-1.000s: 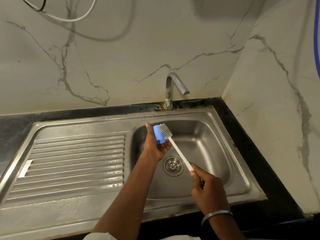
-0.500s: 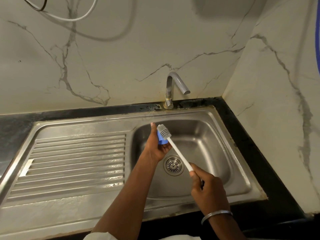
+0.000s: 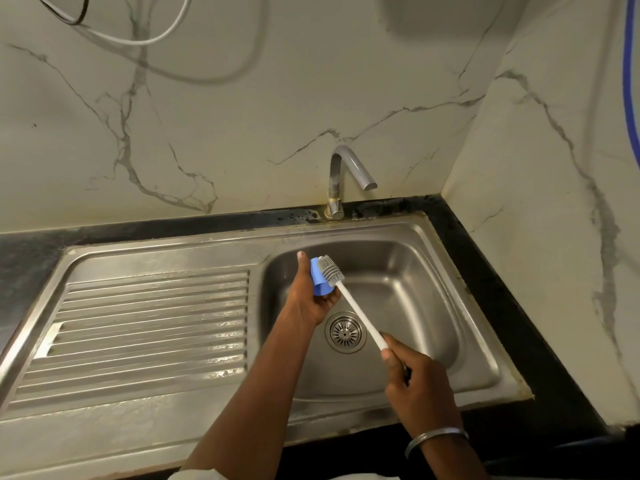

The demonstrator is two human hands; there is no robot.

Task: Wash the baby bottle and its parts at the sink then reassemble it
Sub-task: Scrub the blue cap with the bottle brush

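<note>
Above the sink basin (image 3: 433,306) the left grip (image 3: 310,301), curled round the blue bottle part (image 3: 319,282), has rolled it back into fuller view against the brush (image 3: 356,308), whose handle the right grip (image 3: 415,386) clasps, which suggests scrubbing of this piece is under way and reassembly is far off.

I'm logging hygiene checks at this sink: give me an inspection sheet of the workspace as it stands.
Surface: steel sink with ribbed drainboard, set in a black counter.
Job's things: blue part with the brush head against it; bottle not seen.
Clutter: nothing seen.
Hands: left hand grips the blue part over the basin; right hand grips the brush handle.
Cables: white cable and black cable on the wall, top left; blue hose at the right edge.
Surroundings: marbled walls; tap, no water seen running.
</note>
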